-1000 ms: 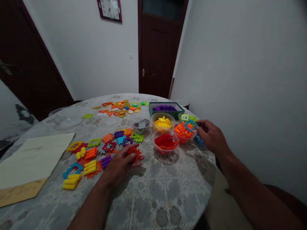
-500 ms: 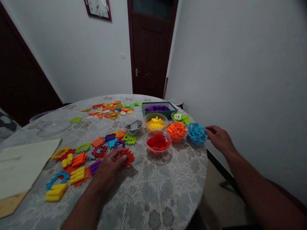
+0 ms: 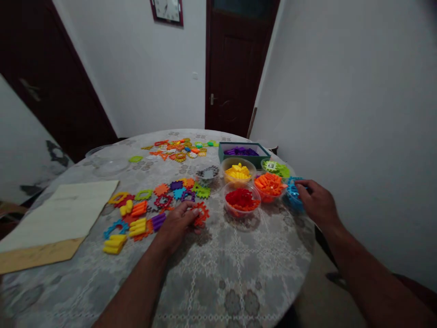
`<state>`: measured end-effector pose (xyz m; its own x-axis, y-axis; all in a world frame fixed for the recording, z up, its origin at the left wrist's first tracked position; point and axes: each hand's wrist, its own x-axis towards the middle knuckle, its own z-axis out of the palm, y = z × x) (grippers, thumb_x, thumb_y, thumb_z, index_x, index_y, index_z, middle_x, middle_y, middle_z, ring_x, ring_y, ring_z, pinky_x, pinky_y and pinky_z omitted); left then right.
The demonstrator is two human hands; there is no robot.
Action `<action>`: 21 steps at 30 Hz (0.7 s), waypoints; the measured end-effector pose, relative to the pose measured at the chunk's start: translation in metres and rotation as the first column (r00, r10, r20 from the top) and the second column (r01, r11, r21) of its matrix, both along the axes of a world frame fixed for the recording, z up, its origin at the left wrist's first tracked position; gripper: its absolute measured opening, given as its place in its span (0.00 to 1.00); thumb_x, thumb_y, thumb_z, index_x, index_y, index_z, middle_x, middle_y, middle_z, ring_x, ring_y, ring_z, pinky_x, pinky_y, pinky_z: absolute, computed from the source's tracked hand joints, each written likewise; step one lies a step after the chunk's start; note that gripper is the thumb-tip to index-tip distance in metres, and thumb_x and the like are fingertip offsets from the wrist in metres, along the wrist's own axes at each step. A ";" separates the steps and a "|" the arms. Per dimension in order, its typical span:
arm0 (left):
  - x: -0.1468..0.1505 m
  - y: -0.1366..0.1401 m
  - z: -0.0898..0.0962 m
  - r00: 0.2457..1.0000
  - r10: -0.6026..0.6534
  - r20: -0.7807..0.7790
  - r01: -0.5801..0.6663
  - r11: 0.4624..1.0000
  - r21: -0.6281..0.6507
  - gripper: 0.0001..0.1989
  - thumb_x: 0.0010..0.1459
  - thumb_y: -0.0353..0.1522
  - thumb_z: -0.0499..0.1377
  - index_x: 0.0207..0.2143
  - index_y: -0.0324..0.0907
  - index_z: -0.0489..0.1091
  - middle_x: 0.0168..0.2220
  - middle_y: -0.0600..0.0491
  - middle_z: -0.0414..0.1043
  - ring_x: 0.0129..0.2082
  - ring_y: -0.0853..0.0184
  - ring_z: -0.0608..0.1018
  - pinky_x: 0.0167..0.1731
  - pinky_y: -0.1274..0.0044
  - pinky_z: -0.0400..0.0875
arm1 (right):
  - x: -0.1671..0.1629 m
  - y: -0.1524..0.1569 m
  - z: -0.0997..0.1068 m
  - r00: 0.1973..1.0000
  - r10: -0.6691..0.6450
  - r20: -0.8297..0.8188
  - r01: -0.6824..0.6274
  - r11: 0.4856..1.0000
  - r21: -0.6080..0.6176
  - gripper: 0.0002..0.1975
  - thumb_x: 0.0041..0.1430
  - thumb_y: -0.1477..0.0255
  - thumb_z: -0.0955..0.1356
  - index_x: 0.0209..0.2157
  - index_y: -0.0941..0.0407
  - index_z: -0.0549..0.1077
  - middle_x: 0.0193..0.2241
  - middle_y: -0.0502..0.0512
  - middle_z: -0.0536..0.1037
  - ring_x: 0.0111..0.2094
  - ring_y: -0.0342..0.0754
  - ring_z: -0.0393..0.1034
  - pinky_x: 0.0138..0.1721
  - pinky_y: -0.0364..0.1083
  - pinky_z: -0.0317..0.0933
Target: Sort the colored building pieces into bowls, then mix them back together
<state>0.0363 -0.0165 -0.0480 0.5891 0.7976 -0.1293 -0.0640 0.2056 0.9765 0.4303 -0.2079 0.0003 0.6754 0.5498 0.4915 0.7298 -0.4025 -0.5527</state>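
Note:
My left hand (image 3: 182,222) is closed on an orange toothed gear piece (image 3: 201,214), held just above the table by thumb and fingers. Far to the right, my right hand (image 3: 317,200) reaches over the clear bowl of blue pieces (image 3: 294,200). Its thumb and forefinger come together at the blue pieces; whatever is between them is hidden. Beside my left hand lie purple rods (image 3: 158,222), yellow rods (image 3: 138,226) and orange rods (image 3: 139,208). A red gear (image 3: 164,201) and a green gear (image 3: 203,191) lie just beyond it.
Bowls of red (image 3: 241,200), orange (image 3: 269,184), yellow (image 3: 238,172), grey (image 3: 208,173) and green pieces (image 3: 278,168) stand together. Behind them is a green box (image 3: 264,158) with purple rods. Loose pieces (image 3: 177,149) spread at the back; a paper sheet (image 3: 68,207) lies left.
My right hand has moved from the blue bowl's outer side to over its pieces. My left hand still holds the orange gear. The view has turned left.

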 end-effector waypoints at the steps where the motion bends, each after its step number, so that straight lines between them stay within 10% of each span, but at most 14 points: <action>1: 0.001 -0.002 0.000 1.000 -0.006 0.015 0.006 1.000 -0.003 0.19 0.57 0.44 0.71 0.42 0.42 0.71 0.31 0.53 0.77 0.28 0.63 0.83 0.25 0.75 0.79 | -0.016 0.001 0.000 0.999 0.035 -0.008 -0.035 0.999 0.007 0.19 0.65 0.57 0.65 0.47 0.52 0.82 0.40 0.58 0.85 0.37 0.55 0.79 0.42 0.52 0.69; 5: 0.003 -0.007 0.000 0.998 -0.036 0.057 0.037 0.999 -0.020 0.20 0.57 0.44 0.70 0.41 0.42 0.69 0.29 0.54 0.77 0.24 0.65 0.82 0.26 0.74 0.79 | -0.092 0.010 -0.001 0.938 0.344 -0.050 -0.345 0.939 -0.008 0.16 0.67 0.57 0.66 0.45 0.49 0.82 0.39 0.57 0.85 0.38 0.56 0.79 0.41 0.52 0.72; 13: -0.002 -0.007 -0.001 0.988 -0.153 0.025 0.152 0.987 0.044 0.17 0.60 0.43 0.70 0.42 0.41 0.71 0.31 0.53 0.78 0.25 0.66 0.82 0.27 0.77 0.76 | -0.209 0.049 -0.013 0.564 0.824 -0.052 -0.826 0.563 -0.036 0.16 0.71 0.71 0.66 0.58 0.49 0.74 0.47 0.57 0.82 0.39 0.50 0.78 0.46 0.53 0.73; 21: -0.005 -0.009 0.000 0.965 -0.263 0.005 0.263 0.965 0.014 0.21 0.62 0.45 0.67 0.50 0.41 0.74 0.30 0.51 0.79 0.19 0.68 0.78 0.22 0.78 0.72 | -0.222 0.057 -0.024 0.575 0.799 0.175 -0.792 0.598 -0.126 0.12 0.74 0.72 0.64 0.49 0.51 0.79 0.38 0.57 0.78 0.39 0.50 0.73 0.41 0.49 0.68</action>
<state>0.0317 -0.0251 -0.0484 0.7794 0.6158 -0.1149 -0.0164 0.2034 0.9790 0.2087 -0.1512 -0.0236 -0.1479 0.8357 0.5289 0.8519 0.3793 -0.3611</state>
